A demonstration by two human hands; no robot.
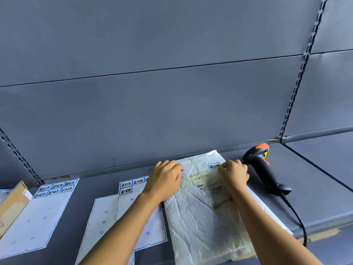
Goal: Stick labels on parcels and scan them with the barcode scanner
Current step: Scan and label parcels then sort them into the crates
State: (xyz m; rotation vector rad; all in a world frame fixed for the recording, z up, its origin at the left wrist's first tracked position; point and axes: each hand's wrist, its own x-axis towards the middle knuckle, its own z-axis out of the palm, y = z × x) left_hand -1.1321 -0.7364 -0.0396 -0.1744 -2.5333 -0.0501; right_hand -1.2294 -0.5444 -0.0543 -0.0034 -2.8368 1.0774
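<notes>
The parcel (200,222) lies flat on the grey shelf (321,190) straight in front of you. It is a crinkled white plastic mailer whose long axis runs from the front lip away to the back panel (172,111), its far corners stopping just short of that panel. A blue-bordered label (213,166) sits near its far right corner, and a printed waybill (208,185) reads across the middle. Your left hand (164,178) rests palm down on the far left edge, fingers pressed together and bent over it. Your right hand (234,174) is curled, knuckles up, with the fingertips at the label's right end; whether they pinch or press it you cannot tell. The barcode scanner (264,169) lies on its side near the parcel's right edge, not touching it. It is black with an orange head toward the back panel, and its cable (298,217) drops over the front lip. Beyond it the shelf is bare up to a dark seam. On the left, two overlapping label sheets (107,217) run under the parcel's edge, a few labels left at their far end. Farther left lie another label sheet (38,217) and a cardboard box (11,203).
</notes>
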